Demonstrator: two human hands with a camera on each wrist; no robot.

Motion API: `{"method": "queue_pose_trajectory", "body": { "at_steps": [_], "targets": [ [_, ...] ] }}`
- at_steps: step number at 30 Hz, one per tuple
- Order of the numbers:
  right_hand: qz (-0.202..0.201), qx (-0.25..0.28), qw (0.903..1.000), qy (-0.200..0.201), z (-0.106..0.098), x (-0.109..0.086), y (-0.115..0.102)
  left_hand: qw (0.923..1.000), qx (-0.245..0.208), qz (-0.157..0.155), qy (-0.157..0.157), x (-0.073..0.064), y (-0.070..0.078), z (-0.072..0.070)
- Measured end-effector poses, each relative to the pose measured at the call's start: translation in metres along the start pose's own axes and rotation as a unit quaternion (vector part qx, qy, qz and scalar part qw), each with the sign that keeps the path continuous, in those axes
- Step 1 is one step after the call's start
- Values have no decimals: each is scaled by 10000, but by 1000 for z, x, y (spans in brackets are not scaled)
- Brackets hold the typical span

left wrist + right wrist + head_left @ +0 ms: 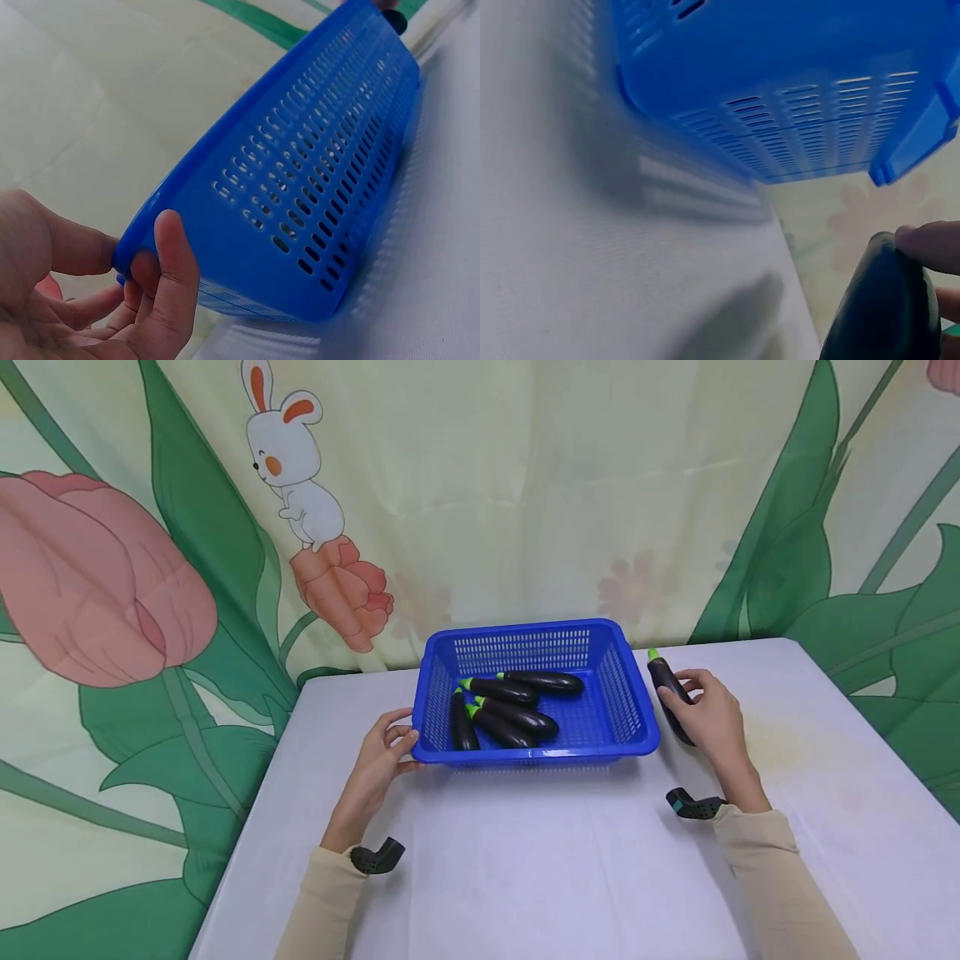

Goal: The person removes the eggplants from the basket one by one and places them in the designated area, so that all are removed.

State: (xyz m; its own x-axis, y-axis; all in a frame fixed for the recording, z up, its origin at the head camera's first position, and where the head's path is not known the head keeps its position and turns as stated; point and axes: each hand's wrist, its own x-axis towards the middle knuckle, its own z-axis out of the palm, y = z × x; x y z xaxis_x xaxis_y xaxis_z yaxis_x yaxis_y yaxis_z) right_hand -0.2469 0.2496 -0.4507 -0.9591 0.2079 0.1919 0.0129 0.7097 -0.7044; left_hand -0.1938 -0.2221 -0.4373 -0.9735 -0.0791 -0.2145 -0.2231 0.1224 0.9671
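A blue plastic basket (540, 752) with slotted walls stands on the table, several dark eggplants (517, 718) with green stem ends lying in its left and middle part. At its front left corner my left hand (382, 752) grips the rim, thumb on top and fingers beneath, as the left wrist view of the basket (300, 180) also shows. To the right of the basket, my right hand (708, 710) holds another eggplant (670, 697) between thumb and fingers, stem end pointing away. In the right wrist view this eggplant (885, 307) is apart from the basket wall (802, 120).
A white cloth covers the table (525, 860). Behind it hangs a curtain (510, 510) printed with tulips, leaves and a rabbit, close to the basket's far side. Black wrist cameras (378, 857) sit on both sleeves.
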Motion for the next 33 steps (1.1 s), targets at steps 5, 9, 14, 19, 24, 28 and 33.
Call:
{"method": "queue_pose_trajectory", "body": {
  "at_steps": [5, 9, 14, 19, 24, 28, 33],
  "targets": [
    [-34, -179, 9997, -145, 7, 1, 4, 9999, -7, 102, -23, -1, 0, 0],
    [15, -403, 9984, -407, 8, 4, 3, 9998, -120, 145, -13, 0, 1, -1],
    [193, -560, 9959, -687, 15, 2, 6, 9998, -203, 32, 8, -1, -2, -1],
    [248, -636, 9954, -678, 22, 1, 10, 9999, -154, 71, -16, -1, -5, -1],
    [259, -705, 9940, -795, 26, -2, 13, 9999, -102, 15, 34, -3, -7, 0],
    [316, -790, 9919, -943, 27, -4, 14, 9999, -102, -63, 30, -4, -7, 0],
    [229, -776, 9912, -1045, 23, -3, 10, 9999, -81, 37, 53, -3, -3, 2]
  ]
}}
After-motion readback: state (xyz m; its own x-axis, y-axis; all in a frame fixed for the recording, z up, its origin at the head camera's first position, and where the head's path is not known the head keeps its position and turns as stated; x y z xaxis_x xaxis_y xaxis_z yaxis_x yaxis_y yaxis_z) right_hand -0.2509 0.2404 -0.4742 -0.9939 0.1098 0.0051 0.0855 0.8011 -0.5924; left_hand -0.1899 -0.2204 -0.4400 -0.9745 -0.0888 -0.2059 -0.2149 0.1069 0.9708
